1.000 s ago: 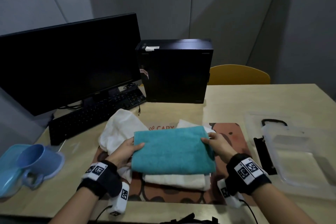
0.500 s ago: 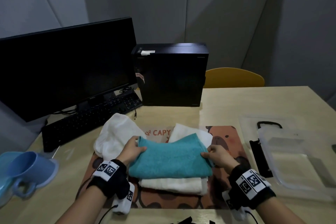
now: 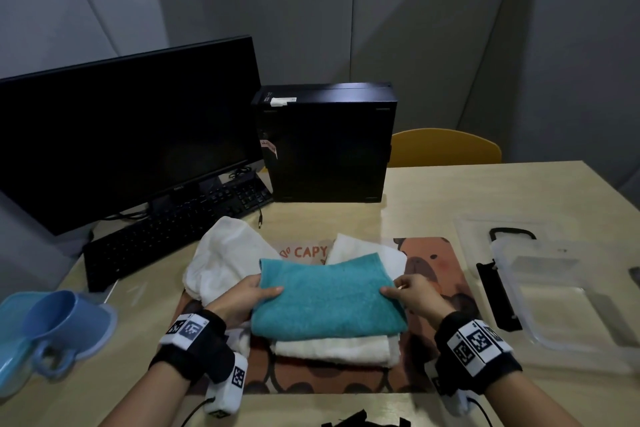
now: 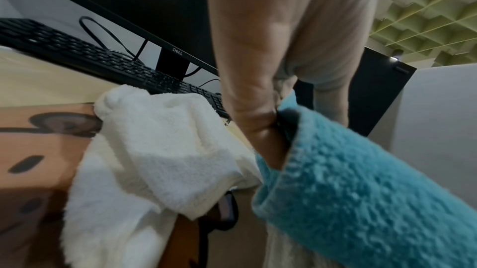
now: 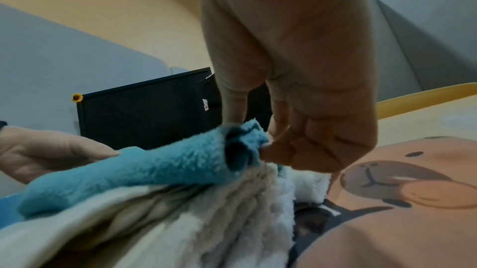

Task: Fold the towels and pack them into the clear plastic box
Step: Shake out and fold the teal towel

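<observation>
A folded teal towel lies on top of a folded white towel on the capybara desk mat. My left hand pinches the teal towel's left edge, thumb on top. At the right edge my right hand pinches the teal towel between thumb and curled fingers. A loose white towel lies bunched to the left, and another white towel shows behind the teal one. The clear plastic box stands open on the table at the right.
A black keyboard and monitor stand at the back left, a black computer case behind the mat. A blue mug lies at the left edge. A clear lid with black clips lies beside the box. A yellow chair stands beyond the table.
Both hands have lowered the teal towel slightly nearer onto the folded white towel, keeping hold of its two side edges. The head view has shifted a little.
</observation>
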{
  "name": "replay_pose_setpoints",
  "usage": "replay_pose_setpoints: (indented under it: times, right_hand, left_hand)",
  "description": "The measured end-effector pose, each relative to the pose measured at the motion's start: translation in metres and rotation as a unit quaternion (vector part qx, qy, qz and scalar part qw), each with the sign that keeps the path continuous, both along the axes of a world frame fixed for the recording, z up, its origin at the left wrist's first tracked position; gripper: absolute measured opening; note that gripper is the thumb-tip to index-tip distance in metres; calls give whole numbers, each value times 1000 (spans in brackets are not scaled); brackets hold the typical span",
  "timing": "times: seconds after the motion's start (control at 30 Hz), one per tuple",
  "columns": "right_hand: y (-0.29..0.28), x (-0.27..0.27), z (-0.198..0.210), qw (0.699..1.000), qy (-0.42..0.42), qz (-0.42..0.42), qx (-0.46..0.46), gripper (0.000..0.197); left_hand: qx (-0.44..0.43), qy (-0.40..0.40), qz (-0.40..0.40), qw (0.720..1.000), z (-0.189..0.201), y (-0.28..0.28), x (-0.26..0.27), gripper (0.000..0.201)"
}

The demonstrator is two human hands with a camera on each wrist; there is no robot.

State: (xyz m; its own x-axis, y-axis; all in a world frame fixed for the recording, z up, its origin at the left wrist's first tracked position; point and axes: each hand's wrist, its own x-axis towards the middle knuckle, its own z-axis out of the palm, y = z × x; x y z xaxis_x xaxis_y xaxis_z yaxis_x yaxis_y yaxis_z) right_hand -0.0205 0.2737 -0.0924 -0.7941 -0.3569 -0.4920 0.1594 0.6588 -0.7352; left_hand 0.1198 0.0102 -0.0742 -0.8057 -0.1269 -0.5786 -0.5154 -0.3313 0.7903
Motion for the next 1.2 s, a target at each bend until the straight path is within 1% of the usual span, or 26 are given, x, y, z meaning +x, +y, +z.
replay_pose_setpoints:
  times: [0.1,0.17,0.2,0.3,0.37,0.47,0.57,0.63,0.67,0.73,0.77,0.83,0.87,0.9,0.93,1.0,1.07,1.1,1.13,1.2]
  right_hand:
    - [-3,0,5,1000,26,-5,-8,18]
    - [-4,2,9,999,30,-12,-34,12]
    - [-4,3,11,998,27,-18,-51,12]
    - [-3,5,10,998,12,-15,-68,29]
    - [-4,6,9,998,9,-11,-65,34]
    - [-9,3,12,996,-3,-11,-85,42]
    - [-14,-4,19,996,-8,-20,-87,49]
    - [-12,-4,30,993,-20,-13,-116,49]
    - [-8,-2,38,989,-35,-3,-146,47]
    - [8,3,51,975,-85,60,-195,41]
    - [16,6,54,966,-118,116,-198,38]
    - [30,14,50,945,-175,225,-158,35]
    - [35,17,43,938,-185,258,-135,36]
    - [39,19,36,937,-182,272,-120,38]
    - [40,23,32,941,-171,266,-121,38]
    - [39,28,28,956,-128,207,-165,39]
    - [32,29,27,962,-99,103,-232,42]
    - [27,28,25,965,-82,50,-244,39]
    - [22,26,22,969,-67,2,-236,34]
    - [10,24,12,981,-55,-59,-176,32]
  left_hand:
    - [-6,2,-22,1000,3,-3,4,37]
    - [1,9,-17,1000,4,-4,5,38]
    - [15,16,-8,1000,4,-5,5,39]
    - [62,43,34,997,3,-4,5,37]
    - [77,56,52,994,1,-2,5,33]
    - [55,81,74,992,6,0,2,30]
    - [31,118,74,990,21,-2,-1,27]
    - [26,126,68,989,30,-1,-1,25]
    - [27,126,63,990,33,-1,1,24]
    - [39,115,34,992,35,-1,8,18]
    - [48,106,12,993,33,-1,13,21]
    - [47,61,-40,996,24,-1,22,37]
    - [36,41,-66,996,19,0,25,41]
    - [25,30,-82,996,14,1,28,42]
    - [18,32,-84,996,10,2,29,41]
    - [22,61,-50,997,9,3,27,38]
    - [14,91,29,995,6,3,22,28]
    - [8,92,72,993,4,3,19,26]
    - [-14,84,106,991,0,3,16,24]
    - [-94,43,129,986,-9,8,13,16]
